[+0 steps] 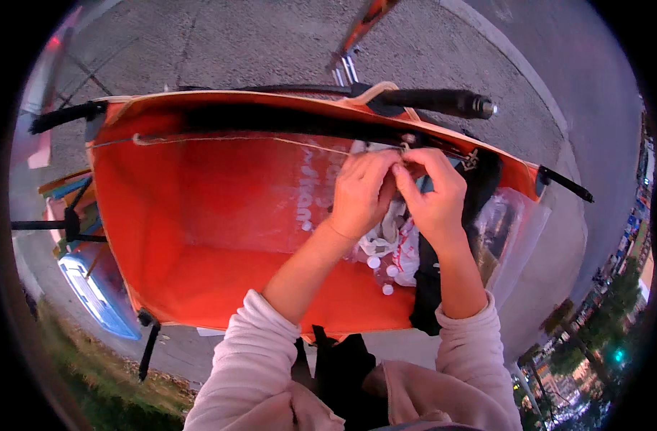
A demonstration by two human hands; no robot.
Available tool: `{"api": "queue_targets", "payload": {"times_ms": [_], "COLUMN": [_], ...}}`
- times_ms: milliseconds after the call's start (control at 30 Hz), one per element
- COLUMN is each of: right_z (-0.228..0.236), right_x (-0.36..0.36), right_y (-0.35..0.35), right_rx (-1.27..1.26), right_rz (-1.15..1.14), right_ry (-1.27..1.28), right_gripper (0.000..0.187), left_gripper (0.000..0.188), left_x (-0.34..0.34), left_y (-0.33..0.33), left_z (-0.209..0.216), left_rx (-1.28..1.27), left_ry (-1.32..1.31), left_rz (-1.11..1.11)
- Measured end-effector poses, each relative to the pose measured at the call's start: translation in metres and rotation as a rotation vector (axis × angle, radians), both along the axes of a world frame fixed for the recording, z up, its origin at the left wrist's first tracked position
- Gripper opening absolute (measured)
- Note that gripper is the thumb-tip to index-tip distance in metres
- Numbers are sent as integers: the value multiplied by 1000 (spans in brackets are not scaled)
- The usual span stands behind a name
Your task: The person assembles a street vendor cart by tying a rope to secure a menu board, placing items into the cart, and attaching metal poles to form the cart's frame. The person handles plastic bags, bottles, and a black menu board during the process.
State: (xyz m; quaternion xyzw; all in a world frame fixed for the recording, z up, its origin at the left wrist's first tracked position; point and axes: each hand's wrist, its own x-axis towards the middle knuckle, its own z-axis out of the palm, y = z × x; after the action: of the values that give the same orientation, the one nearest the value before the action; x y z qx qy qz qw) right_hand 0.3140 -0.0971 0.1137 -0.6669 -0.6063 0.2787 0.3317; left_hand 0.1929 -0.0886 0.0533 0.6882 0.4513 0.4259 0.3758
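Observation:
A thin, light-coloured cord [221, 138] is strung across the upper part of a large orange fabric bin [156, 258] with black-tipped corner poles. My left hand [361, 188] is closed, its fingertips pinching the cord at the right part of its run. Beside it, my right hand [438, 192] pinches the same stretch, the two sets of fingertips almost touching. A small knot or loop shows just above them, though the fingers hide most of it. Below my hands, clear bottles with white caps [383, 276] lie in the bin near a white plastic bag [407, 251].
Black cloth [481, 179] hangs over the bin's right end, near a clear plastic bag [511, 226]. A black padded bar [443, 103] crosses the far rim. At the left stands a blue-and-white container [99, 294]. Grey pavement [249, 43] and a kerb lie beyond.

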Motion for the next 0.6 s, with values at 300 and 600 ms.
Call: {"api": "queue_targets", "payload": {"times_ms": [300,600], "right_z": [-15,-27], "right_x": [-17,-43], "right_y": [-13,-7], "right_rx": [-19,-2], "right_rz": [-371,-829], "right_ry": [211,940], "right_gripper": [9,9], "left_gripper": [36,40], "left_x": [-147,-242], "left_y": [28,101], "left_z": [10,45], "left_rx": [-644,-605], "left_ry": [-474,-545], "left_rz": [624,653]}}
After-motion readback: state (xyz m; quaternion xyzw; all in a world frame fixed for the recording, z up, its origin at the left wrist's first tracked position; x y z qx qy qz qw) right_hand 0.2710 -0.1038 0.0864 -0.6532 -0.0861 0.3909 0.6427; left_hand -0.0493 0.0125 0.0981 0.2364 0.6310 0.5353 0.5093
